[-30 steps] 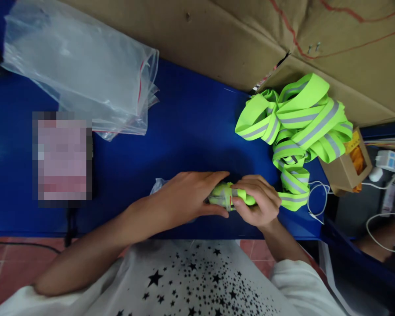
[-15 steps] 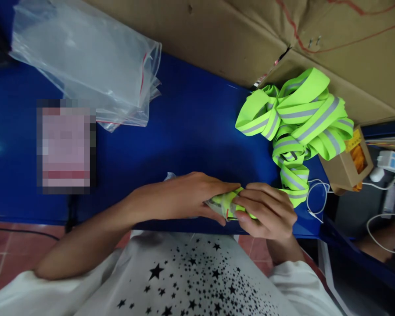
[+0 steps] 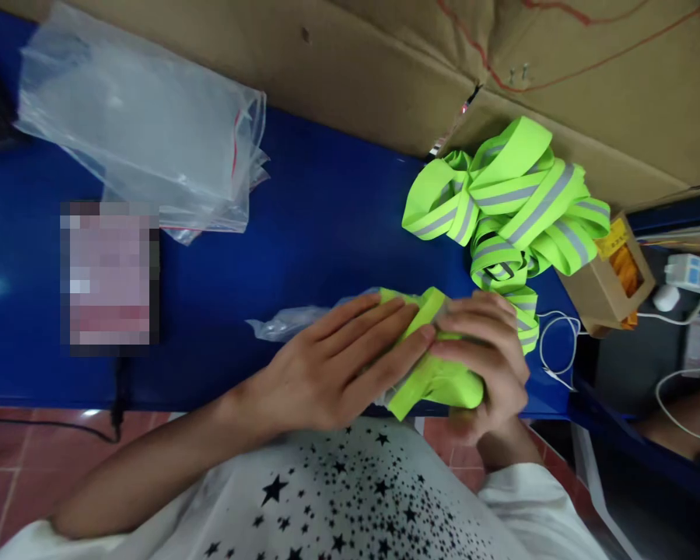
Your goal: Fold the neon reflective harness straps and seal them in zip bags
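Both hands (image 3: pixel 408 354) clasp a folded neon strap (image 3: pixel 437 381).

Small makeshift packing workshop. Blue table (image 3: pixel 327 225) serves as bench. Far left on table: stack of clear zip bags (image 3: pixel 145 132), red seal lines. Far right on table: heap of hi-vis straps (image 3: pixel 502 194), grey reflective stripe. Near edge of table: folded strap (image 3: pixel 437 385), single clear bag (image 3: pixel 285 323) beside it. Behind table: cardboard sheets (image 3: pixel 385 70). Off table's right end: small carton (image 3: pixel 603 284), white cables (image 3: pixel 551 342). Below table: red tile floor (image 3: pixel 29 459).
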### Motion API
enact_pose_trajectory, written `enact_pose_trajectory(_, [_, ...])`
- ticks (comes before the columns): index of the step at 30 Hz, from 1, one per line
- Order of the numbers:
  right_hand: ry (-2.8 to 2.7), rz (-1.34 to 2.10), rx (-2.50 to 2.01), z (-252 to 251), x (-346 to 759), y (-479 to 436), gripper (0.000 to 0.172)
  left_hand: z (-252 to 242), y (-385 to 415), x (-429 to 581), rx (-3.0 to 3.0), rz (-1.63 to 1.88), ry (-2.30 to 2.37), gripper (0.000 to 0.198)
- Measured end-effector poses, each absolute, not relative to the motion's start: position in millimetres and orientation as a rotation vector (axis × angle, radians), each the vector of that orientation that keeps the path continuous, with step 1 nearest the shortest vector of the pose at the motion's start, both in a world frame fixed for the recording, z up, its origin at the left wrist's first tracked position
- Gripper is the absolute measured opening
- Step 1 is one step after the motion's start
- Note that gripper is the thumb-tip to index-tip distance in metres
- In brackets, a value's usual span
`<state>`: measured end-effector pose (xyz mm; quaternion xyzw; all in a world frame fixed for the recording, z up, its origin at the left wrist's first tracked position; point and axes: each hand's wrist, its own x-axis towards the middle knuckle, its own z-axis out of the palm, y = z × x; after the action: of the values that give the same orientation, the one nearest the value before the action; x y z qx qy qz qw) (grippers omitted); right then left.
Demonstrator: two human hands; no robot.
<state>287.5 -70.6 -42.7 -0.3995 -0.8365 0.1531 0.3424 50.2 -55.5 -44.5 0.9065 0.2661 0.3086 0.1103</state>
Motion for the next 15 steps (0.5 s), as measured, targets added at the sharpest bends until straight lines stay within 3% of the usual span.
enact_pose_trajectory(2, [-2.131,0.403,-0.931,-49.0,283.6,-66.2,0.058,-49.3,-55.4,51.6,2.709,0.988,0.886,0.043])
enact_pose_trajectory(6, [-2.218,0.32,-0.834,-67.1,272.9,-65.4,0.041,-67.9,-55.0,57.2,2.663,0.904,1.102,0.045])
enact_pose_trajectory(12, [-2.368,0.188,-0.898,-77.2,272.4,-64.5,0.032,-93.0,-54.8,48.1,2.607,0.748,1.071,0.036])
enact_pose_trajectory(15, [-2.447,0.133,-0.932,-72.3,273.5,-60.1,0.031,-95.1,-53.6,40.9,2.548,0.732,1.045,0.041])
